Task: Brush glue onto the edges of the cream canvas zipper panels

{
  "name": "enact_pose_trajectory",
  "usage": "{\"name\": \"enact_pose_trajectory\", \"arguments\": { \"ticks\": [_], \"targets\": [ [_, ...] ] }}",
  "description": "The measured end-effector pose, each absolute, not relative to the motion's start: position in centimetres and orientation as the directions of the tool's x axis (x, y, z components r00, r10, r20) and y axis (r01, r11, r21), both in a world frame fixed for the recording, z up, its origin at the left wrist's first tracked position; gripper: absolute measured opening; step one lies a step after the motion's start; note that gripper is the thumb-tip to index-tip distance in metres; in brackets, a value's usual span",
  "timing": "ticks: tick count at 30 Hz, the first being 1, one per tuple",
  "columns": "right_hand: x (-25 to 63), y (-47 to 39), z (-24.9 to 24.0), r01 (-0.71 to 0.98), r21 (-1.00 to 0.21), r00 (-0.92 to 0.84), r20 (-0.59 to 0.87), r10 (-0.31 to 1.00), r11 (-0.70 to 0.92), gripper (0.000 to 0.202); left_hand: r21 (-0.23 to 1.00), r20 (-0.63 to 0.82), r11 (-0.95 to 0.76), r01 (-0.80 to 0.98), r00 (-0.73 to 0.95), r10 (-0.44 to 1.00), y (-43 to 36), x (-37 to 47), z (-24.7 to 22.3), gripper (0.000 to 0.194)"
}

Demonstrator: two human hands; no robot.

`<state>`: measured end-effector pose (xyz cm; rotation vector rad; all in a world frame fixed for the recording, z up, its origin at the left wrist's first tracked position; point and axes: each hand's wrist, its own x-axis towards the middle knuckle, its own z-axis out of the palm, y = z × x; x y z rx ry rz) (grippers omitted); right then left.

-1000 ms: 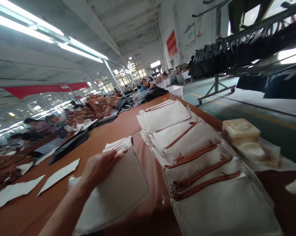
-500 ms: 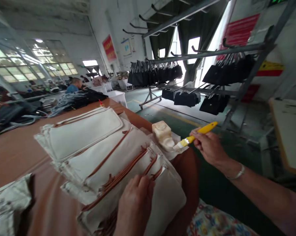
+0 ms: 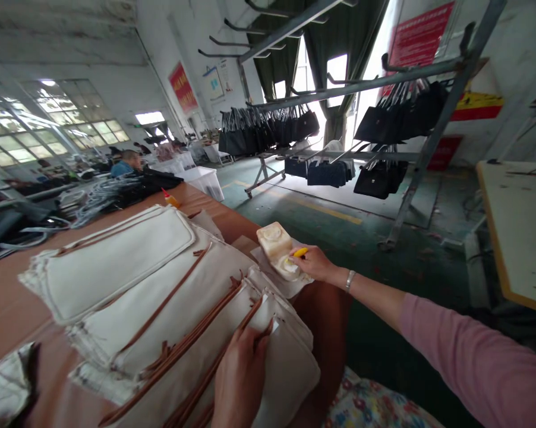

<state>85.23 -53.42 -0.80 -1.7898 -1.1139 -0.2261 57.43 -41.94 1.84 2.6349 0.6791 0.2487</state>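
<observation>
My right hand (image 3: 318,264) grips a yellow-handled brush (image 3: 300,252). The brush's lower end is down in the open hollow of a whitish, glue-smeared plastic container (image 3: 275,239), and its bristles are mostly hidden. Closed at the thumb and fingertips, my left hand (image 3: 242,370) pinches a thin brown strip (image 3: 252,311) on the overlapping white bag panels (image 3: 290,356). A small white tip shows beside the left thumb. More white panels (image 3: 125,258) fan out to the left, with several brown strips (image 3: 192,333) lying across them.
A brown-covered table (image 3: 214,205) carries the panels; a red-tipped bottle (image 3: 170,198) stands at its far side. Dark bags hang on a metal rack (image 3: 339,92) ahead. Another person (image 3: 128,163) sits far left. A pale worktable (image 3: 513,232) stands at right.
My right hand has moved left and down, lowering the brush into the container. My left hand has shifted slightly at the brown strips. The whole view has turned slightly.
</observation>
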Motion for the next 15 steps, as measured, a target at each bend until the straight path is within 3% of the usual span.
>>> {"name": "enact_pose_trajectory", "arguments": {
  "ticks": [7,9,15],
  "targets": [
    [83.8,-57.3,-0.9,0.880,-0.474,0.322,0.596,0.736,-0.001,0.015,0.452,0.088,-0.779,0.434,0.848,0.523,-42.1,56.7,2.1,0.022],
    [83.2,-58.1,-0.9,0.889,-0.458,0.310,0.616,0.724,0.009,0.017,0.465,0.099,-0.780,0.419,0.851,0.516,-42.2,56.7,2.1,0.023],
    [82.6,-58.2,-0.4,0.730,-0.678,0.612,0.590,0.527,-0.088,0.017,0.532,0.094,-0.785,0.317,0.899,0.427,-42.0,56.7,1.6,0.034]
  ]
}}
